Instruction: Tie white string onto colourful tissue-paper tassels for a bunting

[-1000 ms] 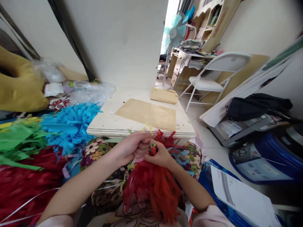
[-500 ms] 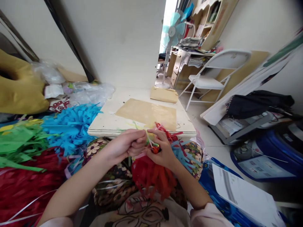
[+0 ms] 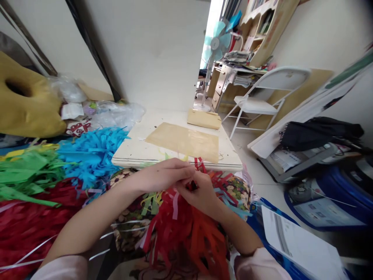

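Your grip: the left hand (image 3: 163, 177) and right hand (image 3: 201, 194) both pinch the knot of the red tassel bundle (image 3: 189, 229), on your lap at six o'clock of the worktop (image 3: 136, 149). You seem to be tying it; next, pull tight.

1. Both forearms are bare, running from the lower corners of the frame toward the middle.
2. A pale pink sleeve (image 3: 62, 268) shows at the lower left, pushed up high.
3. A matching pink sleeve (image 3: 258, 264) shows at the lower right.
4. The left hand (image 3: 163, 177) and right hand (image 3: 201, 192) wear no gloves.
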`<state>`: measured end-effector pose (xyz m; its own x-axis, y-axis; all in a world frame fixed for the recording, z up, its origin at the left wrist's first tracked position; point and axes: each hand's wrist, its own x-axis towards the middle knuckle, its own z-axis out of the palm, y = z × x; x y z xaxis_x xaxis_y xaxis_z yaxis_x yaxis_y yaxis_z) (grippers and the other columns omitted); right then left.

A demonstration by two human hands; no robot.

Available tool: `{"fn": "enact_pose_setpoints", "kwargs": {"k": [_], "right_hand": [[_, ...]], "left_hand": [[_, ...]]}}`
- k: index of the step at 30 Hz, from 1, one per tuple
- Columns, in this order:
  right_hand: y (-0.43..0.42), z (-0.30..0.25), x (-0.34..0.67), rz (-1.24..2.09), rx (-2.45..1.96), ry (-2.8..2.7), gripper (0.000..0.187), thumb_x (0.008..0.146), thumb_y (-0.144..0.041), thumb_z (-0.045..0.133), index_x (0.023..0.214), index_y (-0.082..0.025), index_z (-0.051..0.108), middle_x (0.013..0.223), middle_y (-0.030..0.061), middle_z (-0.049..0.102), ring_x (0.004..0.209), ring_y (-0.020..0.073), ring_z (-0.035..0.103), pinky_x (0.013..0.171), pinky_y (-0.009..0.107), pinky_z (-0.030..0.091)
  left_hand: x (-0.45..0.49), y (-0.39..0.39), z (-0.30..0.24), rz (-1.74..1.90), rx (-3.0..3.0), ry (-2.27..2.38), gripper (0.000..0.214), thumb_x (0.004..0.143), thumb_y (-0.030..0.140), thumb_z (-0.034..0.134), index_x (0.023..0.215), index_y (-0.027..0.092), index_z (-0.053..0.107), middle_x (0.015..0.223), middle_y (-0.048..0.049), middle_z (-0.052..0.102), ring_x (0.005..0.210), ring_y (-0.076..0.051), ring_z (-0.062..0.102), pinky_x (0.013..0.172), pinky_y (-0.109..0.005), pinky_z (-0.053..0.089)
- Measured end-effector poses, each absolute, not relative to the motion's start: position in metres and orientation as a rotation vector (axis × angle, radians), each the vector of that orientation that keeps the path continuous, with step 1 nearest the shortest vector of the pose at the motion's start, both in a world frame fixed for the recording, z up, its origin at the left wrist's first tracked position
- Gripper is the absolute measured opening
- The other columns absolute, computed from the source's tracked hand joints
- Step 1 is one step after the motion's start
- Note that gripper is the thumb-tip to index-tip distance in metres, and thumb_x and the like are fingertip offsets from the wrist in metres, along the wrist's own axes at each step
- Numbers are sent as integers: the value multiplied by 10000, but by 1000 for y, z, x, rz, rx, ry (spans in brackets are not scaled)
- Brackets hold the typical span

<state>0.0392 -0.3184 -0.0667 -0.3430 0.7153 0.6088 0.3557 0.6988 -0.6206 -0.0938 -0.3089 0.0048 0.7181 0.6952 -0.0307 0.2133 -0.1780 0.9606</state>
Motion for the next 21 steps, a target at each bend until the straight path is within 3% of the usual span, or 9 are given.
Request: {"fn": "enact_pose_setpoints", "kwargs": {"k": [5, 13, 21], "right_hand": [[-316, -81, 37, 634, -947, -1927, 94, 646, -223, 528, 627, -156, 466, 522, -42, 451, 484, 65, 398, 492, 181, 343], [-312, -85, 40, 826, -1033, -1892, 156, 648, -269, 550, 669, -161, 439, 671, -12, 488, 633, 101, 451, 598, 210, 381], [-312, -85, 39, 816, -984, -1849, 169, 704, -235, 469, 584, -158, 378, 512, -47, 348, 471, 58, 322, 459, 181, 287]], "left_hand": [[-96, -306, 3, 560, 1435, 740, 296, 737, 254, 369, 471, 135, 322, 426, 44, 224, 366, -31, 185, 351, -171, 145], [-93, -311, 4, 619, 1214, 742, 279, 718, 250, 370, 473, 138, 298, 390, 58, 185, 334, -18, 157, 318, -133, 128], [-100, -313, 5, 664, 1130, 716, 283, 713, 253, 399, 477, 142, 290, 402, 58, 167, 350, -24, 139, 325, -140, 101]]}}
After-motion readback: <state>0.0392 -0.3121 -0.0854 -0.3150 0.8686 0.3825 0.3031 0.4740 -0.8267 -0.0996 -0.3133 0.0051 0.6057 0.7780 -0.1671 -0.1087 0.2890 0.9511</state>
